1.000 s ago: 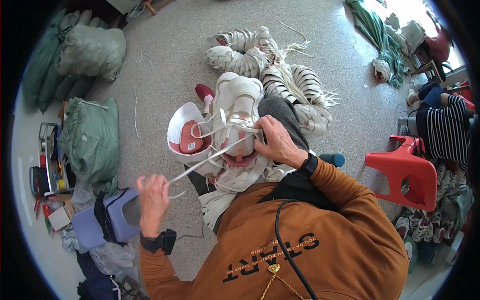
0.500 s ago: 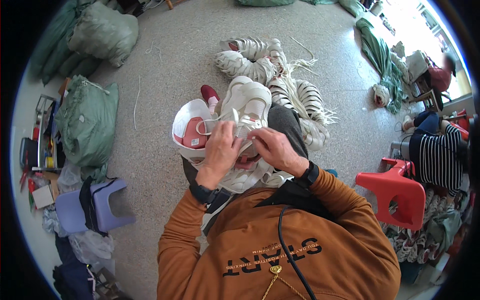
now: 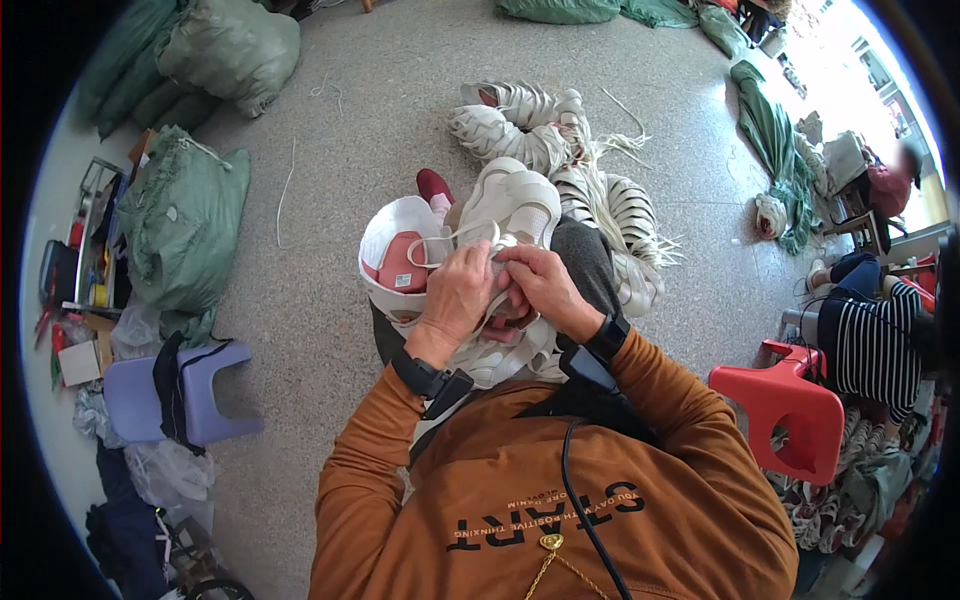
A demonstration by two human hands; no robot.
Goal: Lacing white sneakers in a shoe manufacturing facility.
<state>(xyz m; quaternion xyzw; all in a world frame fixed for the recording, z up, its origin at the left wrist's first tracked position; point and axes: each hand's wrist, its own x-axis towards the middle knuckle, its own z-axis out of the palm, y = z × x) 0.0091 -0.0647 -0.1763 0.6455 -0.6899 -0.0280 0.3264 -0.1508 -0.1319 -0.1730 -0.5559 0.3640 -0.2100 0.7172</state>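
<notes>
On my lap lie white sneakers (image 3: pixel 534 190), their toes pointing away from me. A loose white shoelace (image 3: pixel 482 224) makes a loop over the upper, just beyond my fingers. My left hand (image 3: pixel 458 298) is closed at the lacing, pinching the shoelace. Beside it my right hand (image 3: pixel 550 288) is closed too, its fingertips almost meeting the left ones; what lies between them is hidden. Reddish lining shows in the shoe opening below my hands. Left of the sneakers, a white rounded container (image 3: pixel 372 240) on my lap holds a pinkish-red piece (image 3: pixel 402 262) with a small white label.
Bundles of strung white shoe parts (image 3: pixel 510 135) lie on the floor ahead. A green sack (image 3: pixel 185 235) and a purple stool (image 3: pixel 215 395) stand left. At right are a red stool (image 3: pixel 780 410), a person in stripes (image 3: pixel 868 345) and piled shoes (image 3: pixel 825 515). Another person (image 3: pixel 888 188) sits farther back.
My hands have drawn closer together over the lacing, the right fingertips now near the left ones. The shoelace loop has shifted slightly. The whole view has moved a little.
</notes>
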